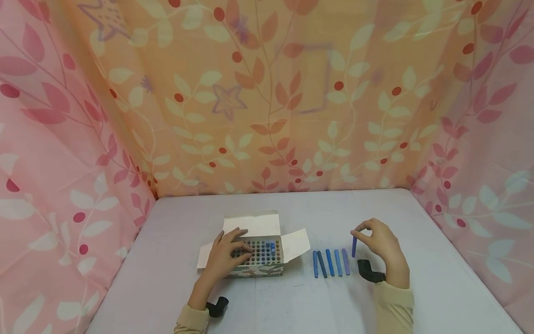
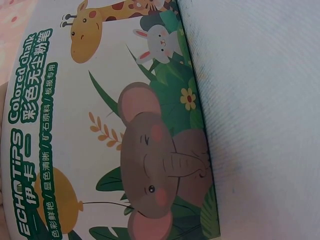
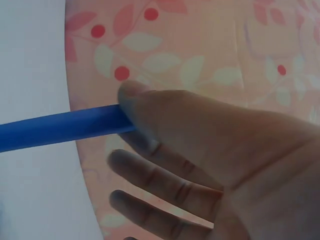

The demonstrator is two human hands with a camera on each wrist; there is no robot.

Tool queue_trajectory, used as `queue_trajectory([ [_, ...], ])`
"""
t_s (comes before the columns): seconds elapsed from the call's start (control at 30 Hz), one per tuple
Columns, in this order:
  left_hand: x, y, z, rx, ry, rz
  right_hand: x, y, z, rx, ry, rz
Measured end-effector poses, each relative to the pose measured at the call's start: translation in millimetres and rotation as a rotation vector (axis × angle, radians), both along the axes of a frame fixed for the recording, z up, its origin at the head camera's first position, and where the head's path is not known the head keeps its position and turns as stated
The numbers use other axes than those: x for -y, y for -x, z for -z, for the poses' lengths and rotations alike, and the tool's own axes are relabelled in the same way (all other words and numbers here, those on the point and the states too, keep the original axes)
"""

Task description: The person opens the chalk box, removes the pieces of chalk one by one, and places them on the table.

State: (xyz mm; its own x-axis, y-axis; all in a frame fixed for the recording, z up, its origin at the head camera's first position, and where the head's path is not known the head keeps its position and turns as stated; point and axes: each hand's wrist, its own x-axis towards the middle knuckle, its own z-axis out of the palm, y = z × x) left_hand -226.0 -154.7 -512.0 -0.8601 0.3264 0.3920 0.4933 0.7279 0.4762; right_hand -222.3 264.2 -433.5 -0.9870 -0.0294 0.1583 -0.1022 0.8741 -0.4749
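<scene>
My right hand [image 1: 381, 239] pinches the top end of a blue stick of chalk [image 1: 354, 248] between thumb and fingertips, and the stick hangs nearly upright. In the right wrist view the same stick of chalk [image 3: 60, 127] juts out from the pinch, the other fingers loosely bent apart from it. A printed "Colored chalk" box [image 1: 267, 271] stands with its lid and side flaps folded back, holding rows of chalk ends. My left hand [image 1: 225, 254] rests over the box's left part, fingers spread across the chalk. An elephant picture covers the box side [image 2: 150, 155] in the left wrist view.
Several blue and violet chalk sticks [image 1: 330, 263] lie side by side between the box and my right hand. The box's right flap [image 1: 296, 245] sticks out towards them. A white cloth covers the table [image 1: 292, 311]; patterned curtains [image 1: 275, 116] hang behind and at both sides.
</scene>
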Motion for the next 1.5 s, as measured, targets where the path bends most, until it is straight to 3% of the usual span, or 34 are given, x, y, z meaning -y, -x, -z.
queue_trajectory([
  [0.2, 0.2, -0.5, 0.9, 0.0, -0.008, -0.002, -8.8, 1.5, 7.1, 0.138, -0.008, -0.027],
  [0.5, 0.4, -0.1, 1.9, 0.006, -0.009, -0.005, -13.8, 5.7, 15.6, 0.256, -0.011, -0.063],
  [0.67, -0.3, 0.7, 3.1, -0.012, -0.002, -0.004, -15.4, 7.8, 22.4, 0.271, 0.002, -0.076],
  [1.1, -1.1, 0.4, 1.7, 0.003, 0.005, -0.005, -19.8, 19.7, 51.5, 0.293, 0.035, 0.015],
  [1.5, -0.2, 3.4, 3.7, -0.024, 0.032, -0.016, -20.9, 28.0, 70.6, 0.259, 0.056, -0.019],
])
